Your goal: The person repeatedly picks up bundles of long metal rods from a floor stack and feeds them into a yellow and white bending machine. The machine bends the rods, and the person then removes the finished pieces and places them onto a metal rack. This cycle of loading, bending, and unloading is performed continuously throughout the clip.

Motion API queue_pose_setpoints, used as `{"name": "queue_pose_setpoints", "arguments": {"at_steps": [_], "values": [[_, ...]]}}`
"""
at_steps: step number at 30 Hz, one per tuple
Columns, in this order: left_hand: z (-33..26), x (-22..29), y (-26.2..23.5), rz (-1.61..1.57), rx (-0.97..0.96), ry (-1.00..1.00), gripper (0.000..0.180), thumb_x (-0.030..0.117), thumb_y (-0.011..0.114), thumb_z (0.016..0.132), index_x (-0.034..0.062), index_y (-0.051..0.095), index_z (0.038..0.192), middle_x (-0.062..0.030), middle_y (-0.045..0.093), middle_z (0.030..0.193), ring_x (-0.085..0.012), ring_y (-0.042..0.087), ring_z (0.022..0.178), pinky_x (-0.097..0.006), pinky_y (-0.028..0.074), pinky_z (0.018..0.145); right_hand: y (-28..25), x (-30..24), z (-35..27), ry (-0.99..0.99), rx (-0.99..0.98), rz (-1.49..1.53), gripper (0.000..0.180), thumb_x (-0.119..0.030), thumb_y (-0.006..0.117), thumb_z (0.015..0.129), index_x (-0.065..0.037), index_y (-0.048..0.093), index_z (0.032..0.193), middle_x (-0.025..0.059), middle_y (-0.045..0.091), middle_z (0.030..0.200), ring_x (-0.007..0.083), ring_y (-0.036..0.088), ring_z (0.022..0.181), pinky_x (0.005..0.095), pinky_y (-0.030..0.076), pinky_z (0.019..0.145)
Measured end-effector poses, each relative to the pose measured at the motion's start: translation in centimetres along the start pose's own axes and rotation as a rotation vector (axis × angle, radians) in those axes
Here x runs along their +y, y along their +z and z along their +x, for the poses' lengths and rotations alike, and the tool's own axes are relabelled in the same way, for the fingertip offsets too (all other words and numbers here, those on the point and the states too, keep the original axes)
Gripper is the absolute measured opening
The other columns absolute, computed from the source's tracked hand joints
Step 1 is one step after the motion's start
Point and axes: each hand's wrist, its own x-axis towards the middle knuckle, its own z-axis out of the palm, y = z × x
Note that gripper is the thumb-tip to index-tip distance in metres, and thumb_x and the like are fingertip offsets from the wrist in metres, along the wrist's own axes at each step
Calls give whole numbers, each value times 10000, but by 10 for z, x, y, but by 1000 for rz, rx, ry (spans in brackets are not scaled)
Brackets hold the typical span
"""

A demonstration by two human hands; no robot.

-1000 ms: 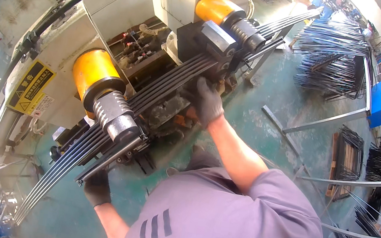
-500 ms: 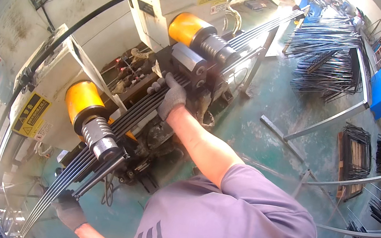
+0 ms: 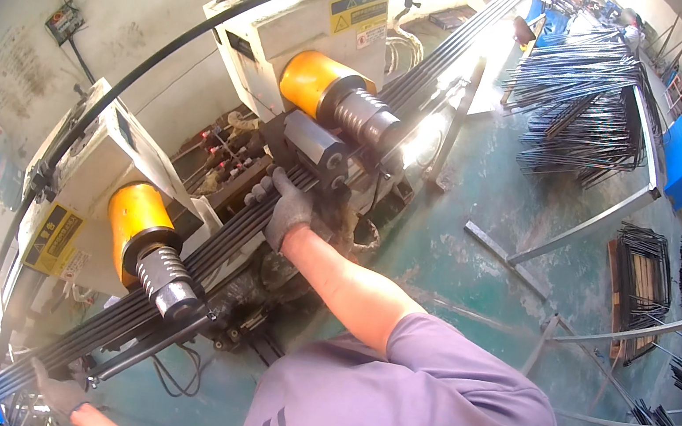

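A bundle of several long, dark metal rods (image 3: 233,230) runs diagonally through a bending-type machine from lower left to upper right. My right hand (image 3: 286,211), in a grey glove, is closed around the rods between the two machine heads, beside a dark steel block (image 3: 314,145). At the lower left, my gloved left hand (image 3: 60,392) grips the bundle near its end, thumb along the rods and the other fingers mostly hidden. Ribbed steel rollers with yellow-orange housings stand over the rods: the near housing (image 3: 139,217) and the far housing (image 3: 315,82).
A black hose (image 3: 176,44) arches over the white machine cabinets (image 3: 245,28). Stacked bent rods (image 3: 578,99) lie on a metal rack at upper right. Curved rails (image 3: 634,335) and a pallet of dark frames (image 3: 640,283) stand to the right. Cables hang below the near roller.
My left hand has moved left and down, from beside the lower bar onto the rods. The bundle's near end now reaches farther left. My right hand stays around the rods; the view has shifted slightly.
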Motion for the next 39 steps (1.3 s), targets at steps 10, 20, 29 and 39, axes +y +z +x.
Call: {"name": "queue_pose_setpoints", "arguments": {"at_steps": [10,20,29,39], "values": [[22,105,46,238,-199,463,492,365,536,985,-11,601,1296,-128,645,1205,-238,607,1093,-367,466,962,-7,3,5,-41,-15,-54,133,-198,579,983,-70,546,999,3,463,692,168,488,600,361,470,599],[-58,128,137,259,-505,652,445,332,547,971,10,611,1271,-109,620,1135,-200,594,1045,-347,459,928,-8,1,5,-16,-51,-2,137,-197,583,983,-67,540,991,7,450,691,171,468,601,352,449,601],[-107,128,216,501,-612,972,312,207,564,958,34,602,1216,-66,631,1048,-163,598,927,-296,465,838,-2,-4,0,-44,-54,-49,162,-233,577,994,-78,539,965,0,442,671,170,472,601,354,452,604],[-109,130,212,496,-649,955,336,224,563,964,-22,606,1189,-120,645,1040,-231,600,913,-346,459,866,0,-3,-5,-18,-77,-1,155,-227,591,987,-99,540,915,4,473,681,173,486,599,359,463,606]]}}
